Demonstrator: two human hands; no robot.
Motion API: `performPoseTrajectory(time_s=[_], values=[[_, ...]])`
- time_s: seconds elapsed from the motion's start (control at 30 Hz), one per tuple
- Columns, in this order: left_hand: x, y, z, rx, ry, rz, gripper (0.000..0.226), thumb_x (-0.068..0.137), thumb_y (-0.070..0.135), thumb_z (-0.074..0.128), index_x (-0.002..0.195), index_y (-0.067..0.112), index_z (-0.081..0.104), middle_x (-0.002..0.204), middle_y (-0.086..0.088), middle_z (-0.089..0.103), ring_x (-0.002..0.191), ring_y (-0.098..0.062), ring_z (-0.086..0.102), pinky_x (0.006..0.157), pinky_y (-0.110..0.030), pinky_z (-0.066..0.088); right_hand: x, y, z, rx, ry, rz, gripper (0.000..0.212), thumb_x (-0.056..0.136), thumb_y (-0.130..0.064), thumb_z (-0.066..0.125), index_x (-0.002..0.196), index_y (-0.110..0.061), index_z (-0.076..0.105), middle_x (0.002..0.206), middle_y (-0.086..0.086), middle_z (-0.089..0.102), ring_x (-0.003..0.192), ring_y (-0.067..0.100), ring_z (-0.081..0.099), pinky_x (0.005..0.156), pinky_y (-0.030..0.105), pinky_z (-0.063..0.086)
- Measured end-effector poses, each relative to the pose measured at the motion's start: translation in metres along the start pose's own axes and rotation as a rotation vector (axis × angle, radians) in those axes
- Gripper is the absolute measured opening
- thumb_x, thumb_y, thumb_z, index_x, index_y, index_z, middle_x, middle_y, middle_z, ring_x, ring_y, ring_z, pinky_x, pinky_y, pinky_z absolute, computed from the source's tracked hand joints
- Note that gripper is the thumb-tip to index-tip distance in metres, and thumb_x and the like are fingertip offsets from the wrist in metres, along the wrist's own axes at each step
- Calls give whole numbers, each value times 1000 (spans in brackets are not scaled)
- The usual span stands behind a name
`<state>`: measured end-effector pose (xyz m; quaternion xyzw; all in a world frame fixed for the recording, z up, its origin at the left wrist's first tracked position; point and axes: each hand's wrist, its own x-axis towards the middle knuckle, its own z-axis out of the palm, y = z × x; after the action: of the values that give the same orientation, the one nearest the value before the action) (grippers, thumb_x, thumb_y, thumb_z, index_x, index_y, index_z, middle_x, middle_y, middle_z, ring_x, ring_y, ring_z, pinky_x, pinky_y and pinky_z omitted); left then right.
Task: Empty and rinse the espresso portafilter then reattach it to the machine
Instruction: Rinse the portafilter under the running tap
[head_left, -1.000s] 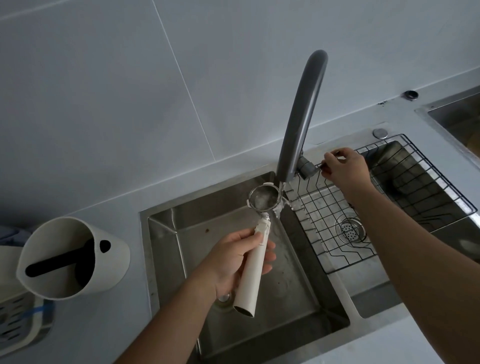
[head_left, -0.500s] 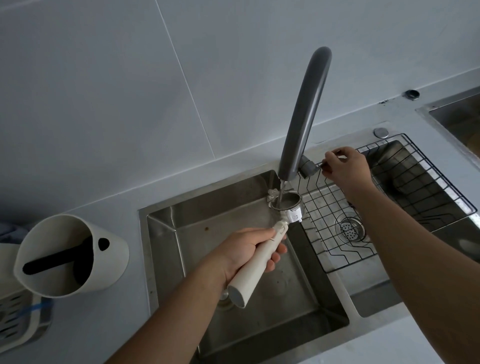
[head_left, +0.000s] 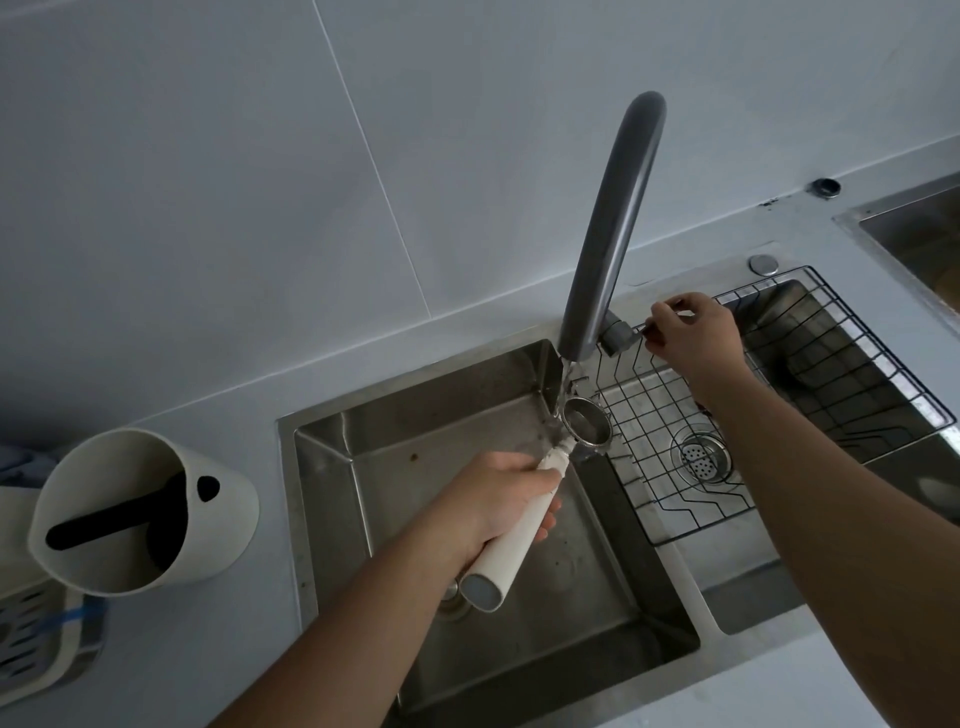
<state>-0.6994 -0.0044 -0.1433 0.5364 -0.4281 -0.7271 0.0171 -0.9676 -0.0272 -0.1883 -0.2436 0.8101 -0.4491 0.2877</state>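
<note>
- Head view: left hand (head_left: 498, 499) clamped on portafilter (head_left: 524, 512) handle, basket under faucet (head_left: 608, 234) stream.
- Right hand (head_left: 693, 332) pinches faucet lever (head_left: 621, 335), beyond portafilter.

A single head-worn view looks steeply down, close over the sink (head_left: 322, 447) and faucet (head_left: 613, 223).

No readable text, labels or numbers visible.
</note>
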Motion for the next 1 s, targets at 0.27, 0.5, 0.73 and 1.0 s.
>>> performPoseTrajectory(time_s=[0.27,0.5,0.73,1.0], values=[[-8,-14,-10,36,51,58,12,85,13,69,95,18,69,79,-8,71,61,-17,65,55,-29,53,0,0,0,12,1,20,19,94,-25,63,109,-13,64,108,10,69,92,23,69,76,36,61],[-18,-20,-22,-55,47,70,12,88,8,65,93,18,71,74,-6,69,57,-14,64,47,-24,51,0,0,1,26,-5,25,19,94,-26,63,109,-13,65,108,12,70,94,24,70,79,40,62],[-27,-18,-28,-159,-62,53,14,93,10,59,99,11,71,76,-8,72,60,-16,63,48,-24,52,0,0,1,37,-3,24,20,95,-26,63,109,-12,65,110,12,70,94,24,70,79,38,62],[-27,-13,-32,-237,-137,40,19,93,14,57,106,5,67,80,-11,71,59,-16,61,48,-23,52,-2,-3,0,55,0,17,20,95,-22,63,111,-10,66,96,6,67,86,17,68,66,25,58]])
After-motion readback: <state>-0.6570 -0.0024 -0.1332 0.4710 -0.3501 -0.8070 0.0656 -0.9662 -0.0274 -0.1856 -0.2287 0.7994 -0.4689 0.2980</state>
